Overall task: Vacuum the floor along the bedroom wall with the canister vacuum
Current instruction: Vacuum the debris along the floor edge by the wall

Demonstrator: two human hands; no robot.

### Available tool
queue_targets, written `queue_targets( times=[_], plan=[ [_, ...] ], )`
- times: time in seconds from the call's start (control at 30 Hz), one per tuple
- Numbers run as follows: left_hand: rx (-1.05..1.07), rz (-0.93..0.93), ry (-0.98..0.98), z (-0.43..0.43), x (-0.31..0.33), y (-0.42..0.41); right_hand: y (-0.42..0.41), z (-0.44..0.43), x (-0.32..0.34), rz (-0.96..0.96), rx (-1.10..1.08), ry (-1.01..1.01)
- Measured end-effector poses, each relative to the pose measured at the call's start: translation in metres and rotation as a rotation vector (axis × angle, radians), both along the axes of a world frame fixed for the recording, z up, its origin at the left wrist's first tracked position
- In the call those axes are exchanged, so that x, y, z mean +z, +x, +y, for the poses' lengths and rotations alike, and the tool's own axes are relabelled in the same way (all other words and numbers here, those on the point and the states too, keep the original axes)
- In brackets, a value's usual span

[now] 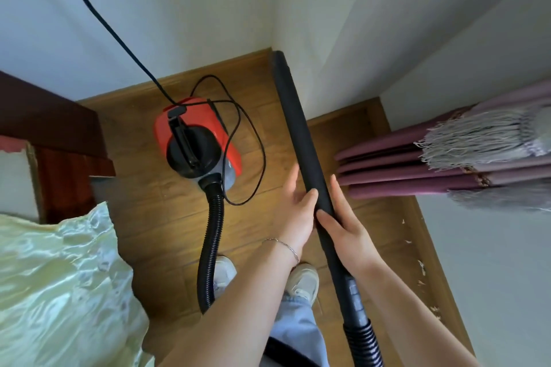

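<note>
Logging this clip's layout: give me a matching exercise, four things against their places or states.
Things:
1. canister vacuum
2. wand
3. curtain
4. white debris

Places or states:
A. scattered along the right baseboard
B. gripped by the left hand and right hand
C. standing on the floor, left of the wand
D. purple, bunched at the right

Pairs: 1-C, 2-B, 3-D, 4-A
</note>
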State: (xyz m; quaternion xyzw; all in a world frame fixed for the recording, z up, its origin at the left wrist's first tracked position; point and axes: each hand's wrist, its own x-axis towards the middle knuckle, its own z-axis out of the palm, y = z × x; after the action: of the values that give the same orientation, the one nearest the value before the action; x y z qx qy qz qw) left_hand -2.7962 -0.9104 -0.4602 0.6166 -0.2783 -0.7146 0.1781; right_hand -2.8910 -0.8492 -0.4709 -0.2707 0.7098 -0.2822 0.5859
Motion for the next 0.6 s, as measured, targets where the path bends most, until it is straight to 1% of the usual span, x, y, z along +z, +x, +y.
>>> queue_targets(
  times=[0.13, 0.23, 0.3, 0.37, 0.47, 0.53, 0.6],
  plan=[
    [0.064, 0.051, -0.115, -0.028, 0.017, 0.005, 0.003, -0.033, 0.014, -0.075, -0.019, -0.079],
    [0.096, -0.013, -0.163, -0.046, 0.017, 0.016, 0.010, -0.058, 0.020, -0.091, 0.069, -0.071],
    [0.104, -0.045, -0.150, -0.055, 0.010, 0.027, 0.014, -0.072, 0.017, -0.067, 0.152, -0.055],
    [0.056, -0.089, -0.130, -0.062, -0.001, 0.042, 0.017, -0.080, 0.009, -0.024, 0.200, -0.042],
    [0.012, -0.150, -0.114, -0.079, -0.015, 0.069, 0.025, -0.086, -0.008, 0.016, 0.214, -0.010],
    [-0.046, -0.231, -0.144, -0.094, -0.024, 0.094, 0.035, -0.090, -0.022, 0.064, 0.219, 0.012],
    [-0.138, -0.359, -0.199, -0.111, -0.033, 0.123, 0.048, -0.097, -0.034, 0.117, 0.208, 0.032]
  ],
)
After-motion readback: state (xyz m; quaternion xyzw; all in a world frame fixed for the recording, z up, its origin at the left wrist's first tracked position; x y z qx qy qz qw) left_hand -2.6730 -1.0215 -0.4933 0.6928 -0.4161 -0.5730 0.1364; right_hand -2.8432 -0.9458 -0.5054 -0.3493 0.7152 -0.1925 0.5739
